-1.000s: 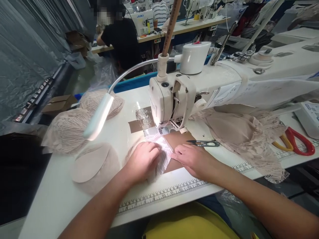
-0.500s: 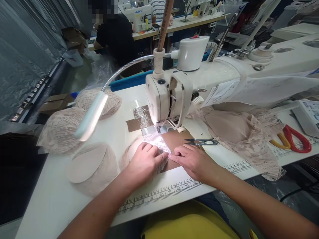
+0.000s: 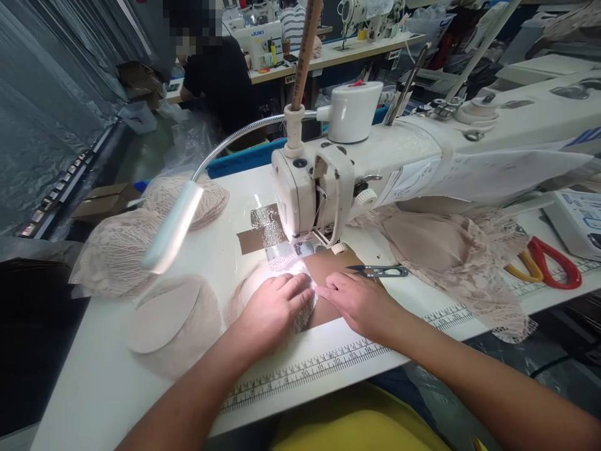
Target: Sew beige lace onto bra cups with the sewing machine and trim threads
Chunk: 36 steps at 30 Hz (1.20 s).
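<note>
A pale lace cup piece point(image 3: 253, 285) lies under the needle area of the white sewing machine point(image 3: 300, 194), its inner side brightly lit. My left hand point(image 3: 277, 304) rests on this piece, fingers together and bent over the lace. My right hand point(image 3: 352, 300) touches the lace edge at its fingertips, thumb and fingers pressed together over the brown plate point(image 3: 328, 269). Both hands are in front of the presser foot and their fingertips nearly meet. Black thread snips point(image 3: 385, 271) lie just beyond my right hand.
Stacked lace cups point(image 3: 115, 254) and a round cup piece point(image 3: 164, 313) lie left, below a lamp point(image 3: 173, 228). Beige lace fabric point(image 3: 432, 241), red-handled scissors point(image 3: 556, 263) and a white box point(image 3: 575, 222) are right. A person in black point(image 3: 218, 84) sits beyond.
The lace has shifted slightly under my hands, and my left fingers now lie flatter and closer together on it. The view has shifted slightly.
</note>
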Motion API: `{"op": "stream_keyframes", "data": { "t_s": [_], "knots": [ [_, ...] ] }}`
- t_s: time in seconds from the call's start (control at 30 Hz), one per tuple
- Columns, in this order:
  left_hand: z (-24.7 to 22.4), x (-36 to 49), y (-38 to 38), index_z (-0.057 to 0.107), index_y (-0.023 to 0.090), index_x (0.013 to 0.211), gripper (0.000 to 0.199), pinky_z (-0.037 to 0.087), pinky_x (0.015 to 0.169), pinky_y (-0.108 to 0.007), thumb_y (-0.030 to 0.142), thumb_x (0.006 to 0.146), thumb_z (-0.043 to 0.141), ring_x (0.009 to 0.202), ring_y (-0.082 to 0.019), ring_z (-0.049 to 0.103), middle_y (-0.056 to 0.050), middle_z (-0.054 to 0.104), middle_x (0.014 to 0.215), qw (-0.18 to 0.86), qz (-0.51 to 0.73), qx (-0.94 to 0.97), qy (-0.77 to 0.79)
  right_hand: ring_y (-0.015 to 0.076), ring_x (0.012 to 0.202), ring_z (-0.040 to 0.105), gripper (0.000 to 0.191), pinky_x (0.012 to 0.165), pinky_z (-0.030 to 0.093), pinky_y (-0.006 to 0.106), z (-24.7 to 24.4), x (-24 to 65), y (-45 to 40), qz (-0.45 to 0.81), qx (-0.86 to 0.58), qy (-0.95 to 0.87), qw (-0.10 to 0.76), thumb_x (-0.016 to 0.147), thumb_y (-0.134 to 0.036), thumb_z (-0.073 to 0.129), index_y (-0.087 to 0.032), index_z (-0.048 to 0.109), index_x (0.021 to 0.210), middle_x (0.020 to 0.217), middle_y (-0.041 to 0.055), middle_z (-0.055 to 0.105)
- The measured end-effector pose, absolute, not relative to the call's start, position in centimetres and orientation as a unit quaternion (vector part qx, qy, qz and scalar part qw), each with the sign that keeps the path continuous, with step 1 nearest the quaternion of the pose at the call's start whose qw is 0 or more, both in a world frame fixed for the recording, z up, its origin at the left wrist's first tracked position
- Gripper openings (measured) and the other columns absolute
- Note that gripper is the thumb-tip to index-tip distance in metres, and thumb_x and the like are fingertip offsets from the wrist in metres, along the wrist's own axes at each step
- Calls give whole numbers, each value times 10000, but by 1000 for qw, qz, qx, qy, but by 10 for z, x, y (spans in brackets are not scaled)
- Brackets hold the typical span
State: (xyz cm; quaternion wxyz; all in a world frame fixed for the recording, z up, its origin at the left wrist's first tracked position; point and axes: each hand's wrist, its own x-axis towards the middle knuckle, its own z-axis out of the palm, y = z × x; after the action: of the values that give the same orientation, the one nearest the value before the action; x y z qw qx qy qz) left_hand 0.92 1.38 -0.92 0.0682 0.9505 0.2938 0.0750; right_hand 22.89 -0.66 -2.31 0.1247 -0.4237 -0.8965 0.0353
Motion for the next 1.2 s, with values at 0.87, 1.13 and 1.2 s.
{"op": "stream_keyframes", "data": {
  "t_s": [0.87, 1.13, 1.2],
  "knots": [
    [-2, 7, 36, 525, 110, 1295, 551, 485, 801, -432, 105, 746, 477, 943, -268, 525, -106, 487, 1383, 61, 42, 933, 353, 164, 696, 424, 238, 606, 267, 296, -10, 219, 7, 58, -434, -895, 87, 816, -47, 462, -154, 644, 926, 771, 43, 529],
    [-7, -3, 68, 515, 139, 1296, 565, 468, 817, -415, 83, 734, 512, 971, -255, 524, -112, 518, 1349, 44, 62, 948, 310, 144, 665, 442, 232, 585, 273, 285, -1, 207, 29, 65, -447, -890, 53, 769, -46, 489, -158, 645, 900, 791, 40, 547],
    [-7, -3, 70, 522, 136, 1286, 519, 462, 832, -420, 92, 769, 502, 992, -261, 519, -116, 521, 1343, 30, 61, 950, 306, 137, 646, 439, 243, 572, 265, 285, -4, 206, 29, 56, -453, -888, 59, 764, -39, 490, -161, 639, 912, 795, 37, 552]
  ]
}}
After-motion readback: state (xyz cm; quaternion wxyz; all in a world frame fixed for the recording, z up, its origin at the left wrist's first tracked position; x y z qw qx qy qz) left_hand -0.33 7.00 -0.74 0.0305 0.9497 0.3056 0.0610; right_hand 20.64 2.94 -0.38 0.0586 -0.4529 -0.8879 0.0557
